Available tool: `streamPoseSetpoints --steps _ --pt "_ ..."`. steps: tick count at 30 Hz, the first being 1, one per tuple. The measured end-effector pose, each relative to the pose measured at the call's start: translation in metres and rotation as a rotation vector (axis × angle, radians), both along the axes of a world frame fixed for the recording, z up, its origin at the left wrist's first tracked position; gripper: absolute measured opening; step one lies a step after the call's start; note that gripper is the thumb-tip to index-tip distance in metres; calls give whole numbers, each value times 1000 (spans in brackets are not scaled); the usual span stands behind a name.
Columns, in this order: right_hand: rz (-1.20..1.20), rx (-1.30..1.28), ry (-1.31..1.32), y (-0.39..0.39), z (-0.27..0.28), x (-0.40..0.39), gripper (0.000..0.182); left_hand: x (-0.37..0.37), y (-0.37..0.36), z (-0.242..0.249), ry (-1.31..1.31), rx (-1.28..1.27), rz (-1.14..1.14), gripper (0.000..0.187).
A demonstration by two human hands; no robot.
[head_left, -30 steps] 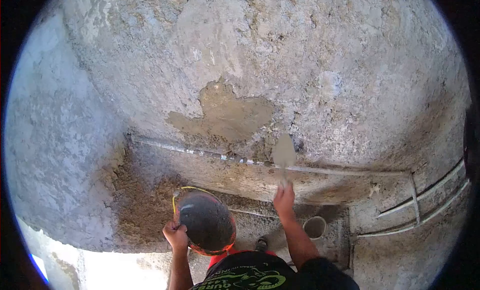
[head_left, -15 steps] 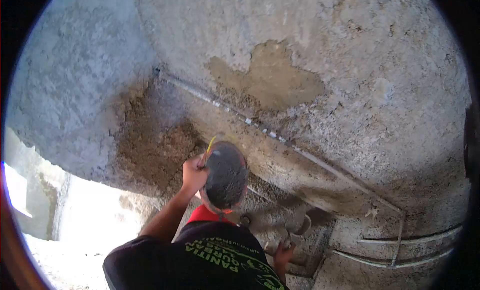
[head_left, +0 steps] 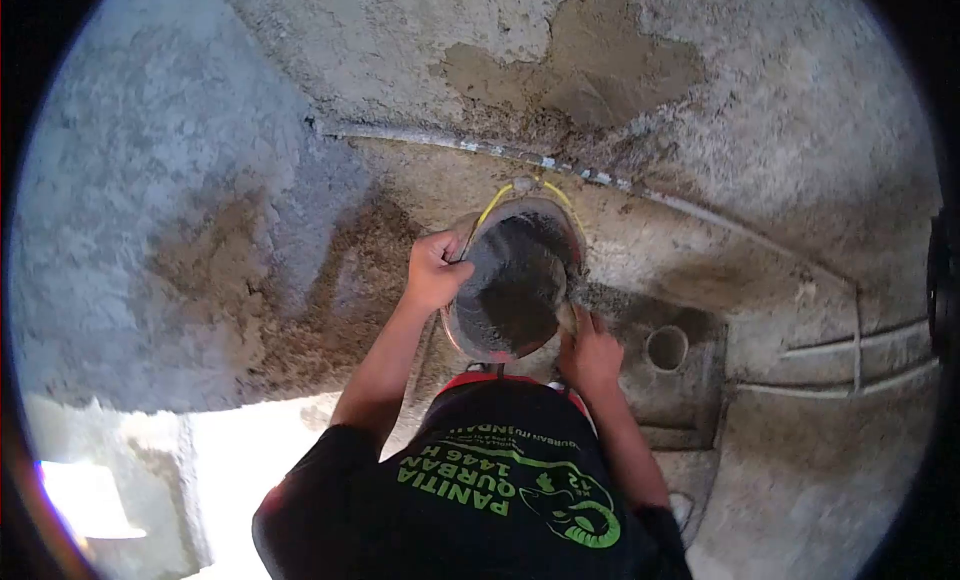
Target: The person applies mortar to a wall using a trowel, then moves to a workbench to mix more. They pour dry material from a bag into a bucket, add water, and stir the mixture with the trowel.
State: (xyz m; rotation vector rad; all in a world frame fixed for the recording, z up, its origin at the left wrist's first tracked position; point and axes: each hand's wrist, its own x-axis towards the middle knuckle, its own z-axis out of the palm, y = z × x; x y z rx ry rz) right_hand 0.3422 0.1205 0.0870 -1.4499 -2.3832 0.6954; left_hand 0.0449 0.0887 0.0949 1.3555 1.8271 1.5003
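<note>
A round bucket [head_left: 462,332] of wet grey mortar [head_left: 515,280] hangs in front of my body, its yellow handle [head_left: 570,202] raised at the far side. My left hand [head_left: 437,270] is closed on the bucket's left edge, by the handle. On the right side of the bucket, my right hand [head_left: 590,352] is wrapped round a tool handle [head_left: 567,318]. The tool's far end reaches into the bucket at the mortar's edge; its shape is hard to make out.
A rough cement wall [head_left: 800,110] with a damp patch [head_left: 610,70] rises ahead. A pale pipe [head_left: 715,218] runs along it, with more pipes [head_left: 820,390] at right. A round opening [head_left: 667,348] lies right of my hand; bright light enters lower left.
My right hand has come up from low on the right to the bucket, bringing the tool. The bucket has shifted right and upward in view with my left hand, and the view has turned.
</note>
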Motion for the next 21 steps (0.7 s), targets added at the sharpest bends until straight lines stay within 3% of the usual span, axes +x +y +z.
streamPoseSetpoints --steps 4,6,7,12,14,16,20,21 --pt "-18 76 -150 -33 16 -86 61 -43 -16 24 39 33 -164 38" --pt "168 145 -95 -50 11 -116 70 -67 -19 31 36 45 -156 37" --pt "217 343 57 -60 -1 -132 57 -78 -21 34 24 50 -144 37" --pt "242 156 105 -94 1 -160 54 -132 -38 45 113 -20 -122 35" --pt "56 175 93 -85 -10 -161 73 -142 -47 43 107 -82 -170 35" --pt "58 157 44 -85 -7 -168 75 -132 -53 55 145 -90 -193 36" --pt "217 151 -34 -99 -22 -184 71 -128 -41 51 115 -72 -167 39" --pt "339 265 0 -105 -20 -180 68 -132 -35 48 113 -64 -172 39"
